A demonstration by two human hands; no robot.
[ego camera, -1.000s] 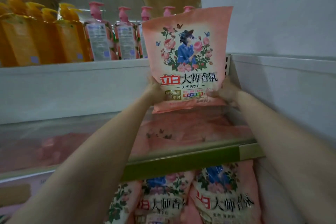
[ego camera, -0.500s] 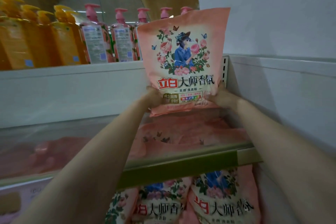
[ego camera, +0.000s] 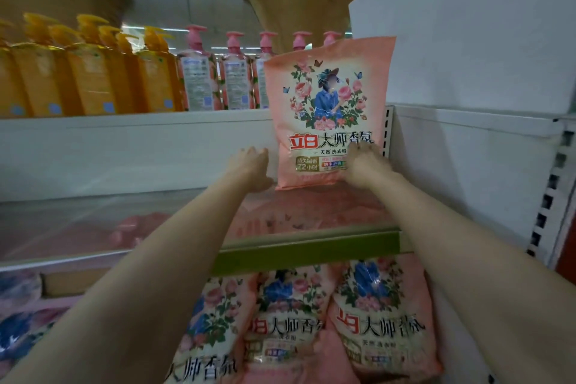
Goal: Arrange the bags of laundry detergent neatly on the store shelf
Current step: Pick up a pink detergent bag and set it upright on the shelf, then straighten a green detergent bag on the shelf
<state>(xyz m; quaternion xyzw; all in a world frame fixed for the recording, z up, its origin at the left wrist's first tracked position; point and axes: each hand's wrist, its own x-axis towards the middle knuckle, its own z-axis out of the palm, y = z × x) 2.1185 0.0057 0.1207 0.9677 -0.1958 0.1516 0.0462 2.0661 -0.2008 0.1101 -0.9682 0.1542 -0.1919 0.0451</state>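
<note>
A pink detergent bag point(ego camera: 327, 109) with a floral picture stands upright at the back right corner of the middle shelf point(ego camera: 311, 254), against the rear panel. My right hand point(ego camera: 366, 165) grips its lower right edge, fingers curled over the front. My left hand point(ego camera: 251, 168) is just left of the bag, off it, fingers relaxed. Below the shelf's green front strip, three more of the same bags point(ego camera: 374, 321) lie leaning side by side on the lower shelf.
Orange pump bottles point(ego camera: 87, 72) and pink pump bottles point(ego camera: 199, 75) line the shelf above. A white side panel point(ego camera: 467, 165) closes off the right. A woven basket point(ego camera: 299, 3) sits on top. The glossy shelf stretches bare to the left of the bag.
The bag moved back and right and now stands on the shelf. My left hand let go of it and drew left. My right hand shifted onto its front.
</note>
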